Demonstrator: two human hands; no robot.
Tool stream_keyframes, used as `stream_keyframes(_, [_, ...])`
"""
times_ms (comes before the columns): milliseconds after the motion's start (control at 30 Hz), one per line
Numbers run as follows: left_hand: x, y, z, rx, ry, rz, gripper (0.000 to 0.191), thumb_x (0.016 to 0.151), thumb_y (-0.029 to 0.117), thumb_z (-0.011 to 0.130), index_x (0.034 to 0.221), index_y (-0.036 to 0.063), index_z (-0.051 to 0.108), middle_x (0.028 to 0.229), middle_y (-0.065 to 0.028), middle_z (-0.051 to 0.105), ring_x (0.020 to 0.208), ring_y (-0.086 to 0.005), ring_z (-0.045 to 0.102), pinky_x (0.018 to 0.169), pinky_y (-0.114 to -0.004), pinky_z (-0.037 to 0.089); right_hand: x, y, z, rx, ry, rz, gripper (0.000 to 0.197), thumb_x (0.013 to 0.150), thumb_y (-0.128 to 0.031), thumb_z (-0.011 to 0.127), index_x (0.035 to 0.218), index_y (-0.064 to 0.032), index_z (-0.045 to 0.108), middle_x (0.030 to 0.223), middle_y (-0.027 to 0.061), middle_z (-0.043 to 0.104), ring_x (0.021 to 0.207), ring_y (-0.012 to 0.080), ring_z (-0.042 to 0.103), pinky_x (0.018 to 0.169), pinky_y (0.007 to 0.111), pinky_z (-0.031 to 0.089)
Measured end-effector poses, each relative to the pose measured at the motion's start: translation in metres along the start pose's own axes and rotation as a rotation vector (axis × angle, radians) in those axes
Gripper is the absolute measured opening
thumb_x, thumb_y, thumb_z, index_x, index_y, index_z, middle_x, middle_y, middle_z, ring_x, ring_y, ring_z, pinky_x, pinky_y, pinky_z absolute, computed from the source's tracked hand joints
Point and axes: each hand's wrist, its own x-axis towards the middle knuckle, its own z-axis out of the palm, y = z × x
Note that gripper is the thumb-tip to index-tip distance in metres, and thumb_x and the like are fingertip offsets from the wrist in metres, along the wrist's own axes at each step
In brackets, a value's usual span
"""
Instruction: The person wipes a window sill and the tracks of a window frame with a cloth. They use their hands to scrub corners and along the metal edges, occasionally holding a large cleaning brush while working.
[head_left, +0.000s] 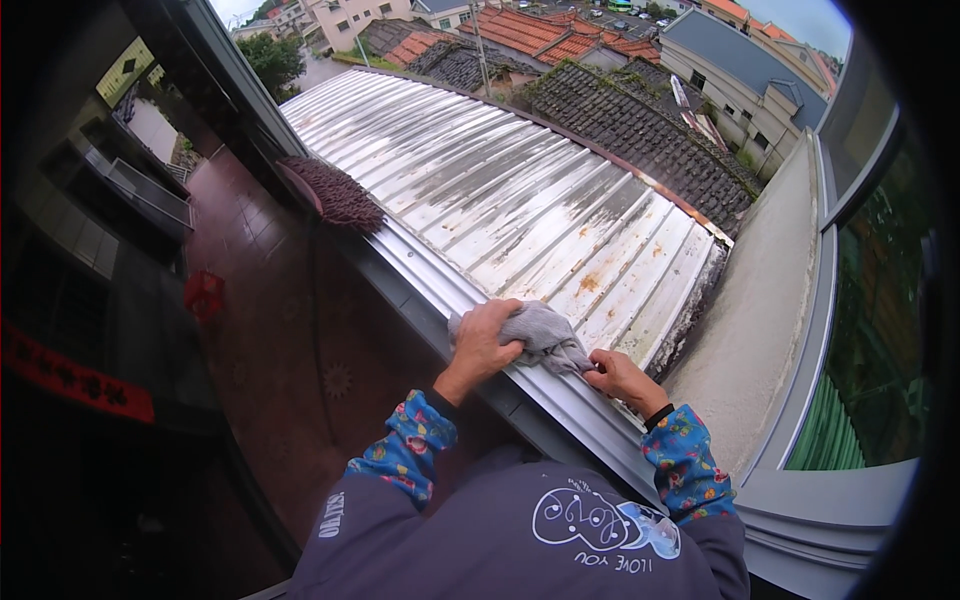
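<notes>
A grey cloth (541, 330) lies bunched on the metal window track (427, 270) of the sill before me. My left hand (484, 345) grips the cloth's left part, its palm over the track. At the other end, my right hand (621, 379) pinches a corner of the same cloth between thumb and fingers. Flowered blue sleeve covers (409, 446) are on both forearms. Farther along the sill, a brown chenille mop head (334, 195) rests across the track, away from both hands.
Outside, just past the sill, spreads a rust-stained corrugated metal roof (525, 202). A concrete ledge (757, 300) and a framed window pane (862, 337) stand at right. Indoors at left are a tiled floor (262, 300) and a red plastic stool (204, 295).
</notes>
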Motion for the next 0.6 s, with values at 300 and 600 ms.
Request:
stream_keyframes(300, [0.001,0.037,0.01,-1.082,-0.323,-0.259,0.053,0.072,-0.002,0.069,0.121,0.0075,0.053,0.104,-0.0057,0.062,0.1,-0.0145,0.059,0.087,-0.026,0.047,-0.066,-0.005,-0.054,0.49,0.36,0.062,0.017,0.076,-0.005,0.066,0.092,0.0002,0.068,0.084,0.0036,0.067,0.078,0.0113,0.061,0.074,0.025,0.049])
stream_keyframes(600, [0.014,0.137,0.028,-1.681,-0.438,-0.216,0.053,0.08,0.0,0.066,0.127,0.0103,0.043,0.113,-0.0058,0.056,0.106,-0.0137,0.054,0.094,-0.028,0.045,-0.108,-0.02,-0.004,1.472,0.479,-0.375,0.071,0.091,-0.06,0.047,0.143,-0.0125,0.036,0.141,0.0048,0.046,0.13,0.0223,0.044,0.108,0.038,0.035])
